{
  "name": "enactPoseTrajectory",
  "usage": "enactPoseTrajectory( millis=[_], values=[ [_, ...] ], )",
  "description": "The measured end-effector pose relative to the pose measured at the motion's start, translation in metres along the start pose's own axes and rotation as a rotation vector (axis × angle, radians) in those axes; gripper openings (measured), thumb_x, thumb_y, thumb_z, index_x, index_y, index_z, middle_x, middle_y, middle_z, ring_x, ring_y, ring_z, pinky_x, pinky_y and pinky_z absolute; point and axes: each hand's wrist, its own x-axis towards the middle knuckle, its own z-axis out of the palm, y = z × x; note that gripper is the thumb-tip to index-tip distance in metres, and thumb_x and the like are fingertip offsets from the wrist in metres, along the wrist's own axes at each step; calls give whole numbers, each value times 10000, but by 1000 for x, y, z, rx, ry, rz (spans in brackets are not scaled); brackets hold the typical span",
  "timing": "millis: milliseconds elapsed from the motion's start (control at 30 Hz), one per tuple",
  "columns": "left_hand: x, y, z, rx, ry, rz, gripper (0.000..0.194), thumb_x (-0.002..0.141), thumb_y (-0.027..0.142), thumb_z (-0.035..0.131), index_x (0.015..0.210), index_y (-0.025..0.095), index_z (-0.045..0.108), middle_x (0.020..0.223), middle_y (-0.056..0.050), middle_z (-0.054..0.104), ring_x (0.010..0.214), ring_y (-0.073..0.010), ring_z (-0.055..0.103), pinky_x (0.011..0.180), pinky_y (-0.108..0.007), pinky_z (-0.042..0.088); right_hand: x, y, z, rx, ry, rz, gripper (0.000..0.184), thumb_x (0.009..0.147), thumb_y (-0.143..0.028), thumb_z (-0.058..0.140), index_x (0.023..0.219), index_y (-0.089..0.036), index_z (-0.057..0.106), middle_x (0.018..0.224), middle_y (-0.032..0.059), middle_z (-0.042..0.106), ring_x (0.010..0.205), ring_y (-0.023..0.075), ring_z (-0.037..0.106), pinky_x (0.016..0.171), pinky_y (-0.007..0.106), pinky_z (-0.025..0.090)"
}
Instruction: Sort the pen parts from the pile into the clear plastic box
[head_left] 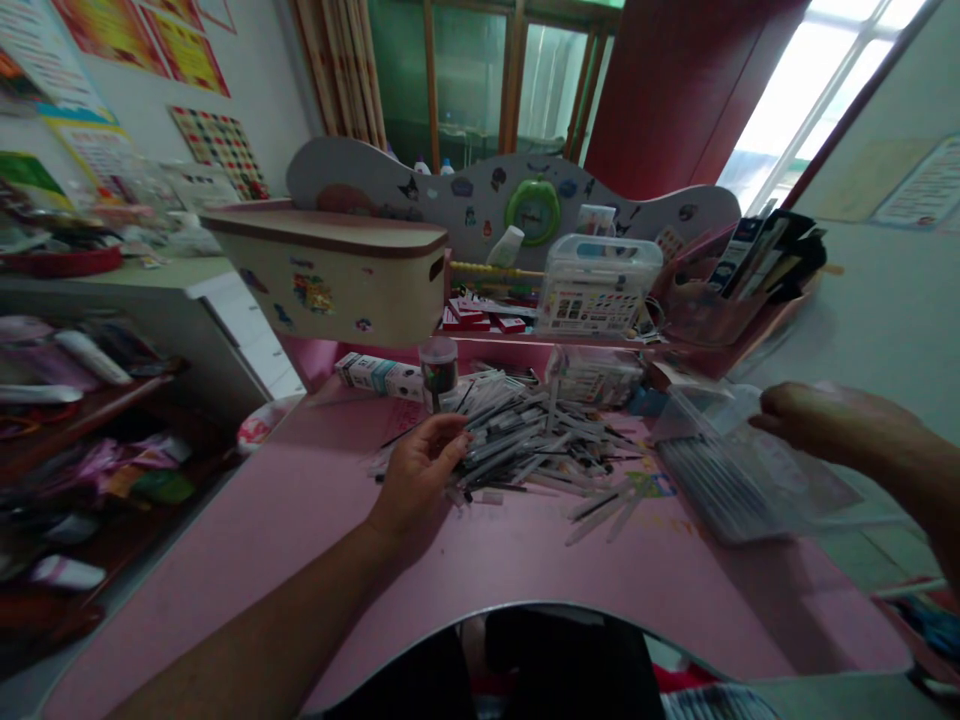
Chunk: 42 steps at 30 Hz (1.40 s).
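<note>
A heap of several grey and black pens [540, 445] lies spread across the pink desk [300, 530]. My left hand [420, 470] rests at the heap's left edge, fingers curled round a few pens. My right hand [817, 420] is at the right, closed on the far edge of a clear plastic tray [735, 480] that holds several pens laid side by side. The tray is tilted and sits on the desk's right part.
A small dark jar [439, 372] and a long printed box [379, 375] stand behind the heap. A cream storage box [337, 275], a clear lidded container [600, 285] and a holder of books [765, 265] line the back shelf. Cluttered shelves [82, 420] stand at left.
</note>
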Motion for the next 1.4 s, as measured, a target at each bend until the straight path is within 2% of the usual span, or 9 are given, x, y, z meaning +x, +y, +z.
enactPoseTrajectory(
  millis=[167, 267, 367, 500, 700, 967, 1133, 1267, 1400],
  values=[
    [1, 1, 2, 14, 68, -13, 265, 782, 316, 712, 1003, 170, 691, 897, -60, 733, 855, -195, 666, 737, -295, 496, -45, -107, 1, -231, -409, -437, 104, 858, -255, 702, 783, -195, 742, 683, 44, 691, 553, 113, 555, 570, 279, 291],
    [2, -2, 1, 40, 58, -24, 247, 791, 297, 694, 1002, 168, 695, 890, -59, 733, 844, -190, 664, 738, -292, 490, -76, -166, 29, -144, -604, -569, 143, 891, -201, 624, 798, -203, 733, 778, 59, 731, 676, 154, 631, 598, 263, 336],
    [2, -6, -1, 37, 55, -26, 236, 804, 291, 685, 1009, 176, 697, 909, -59, 736, 858, -189, 668, 745, -290, 491, -91, -192, 62, -144, -671, -570, 191, 894, -140, 556, 838, -187, 732, 871, 83, 751, 788, 197, 671, 633, 271, 352],
    [2, -10, -2, 38, 48, -17, 238, 826, 298, 676, 1037, 190, 694, 941, -56, 740, 894, -194, 677, 760, -293, 493, -94, -192, 93, -104, -672, -568, 221, 881, -109, 515, 889, -176, 726, 924, 97, 735, 838, 215, 663, 681, 276, 380],
    [5, -10, -6, 143, 6, 15, 189, 815, 256, 666, 983, 178, 707, 911, -52, 739, 877, -194, 684, 793, -302, 491, -105, -183, 117, 27, -638, -641, 212, 877, -104, 515, 979, -168, 689, 1038, 92, 685, 916, 212, 636, 731, 274, 398],
    [3, -8, -4, 155, 2, 27, 192, 819, 267, 657, 975, 175, 721, 914, -58, 748, 870, -209, 693, 790, -309, 506, -128, -192, 122, 178, -613, -770, 160, 906, -219, 572, 967, -195, 719, 1028, 59, 674, 867, 172, 621, 755, 274, 409],
    [5, -7, -6, 181, -3, 24, 200, 822, 281, 652, 981, 185, 727, 910, -55, 750, 869, -215, 688, 789, -310, 503, -144, -200, 126, 214, -496, -714, 134, 925, -232, 568, 942, -205, 698, 983, 48, 665, 827, 173, 613, 727, 293, 404],
    [7, 1, -10, 449, -81, 104, 156, 839, 232, 587, 887, 191, 730, 841, -46, 721, 796, -208, 661, 754, -313, 485, -148, -201, 132, 217, -398, -657, 185, 908, -128, 510, 943, -205, 676, 972, 49, 642, 778, 163, 585, 707, 296, 395],
    [2, 8, -8, 884, -271, 265, 142, 834, 172, 573, 805, 198, 710, 863, -69, 681, 828, -231, 626, 784, -349, 453, -143, -197, 138, 223, -322, -592, 192, 902, -98, 482, 909, -192, 649, 960, 60, 622, 780, 165, 569, 709, 293, 396]
  ],
)
